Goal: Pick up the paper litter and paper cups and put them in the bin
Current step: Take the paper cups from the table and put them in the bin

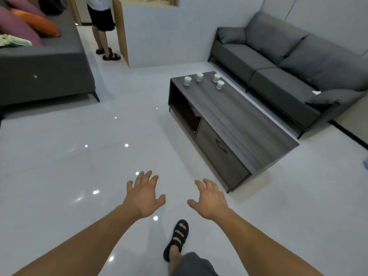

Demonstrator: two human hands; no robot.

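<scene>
Several white paper cups stand upright at the far end of a dark wood coffee table: one at the left, one behind it, and two close together at the right. A small white scrap of paper lies on the grey sofa's near seat. My left hand and my right hand are stretched out over the floor, fingers spread, holding nothing, well short of the table. No bin is in view.
A grey sofa runs behind the table at the right. Another grey sofa with purple and orange cushions stands at the left. A person stands in the doorway at the back. My sandalled foot is on the glossy white floor.
</scene>
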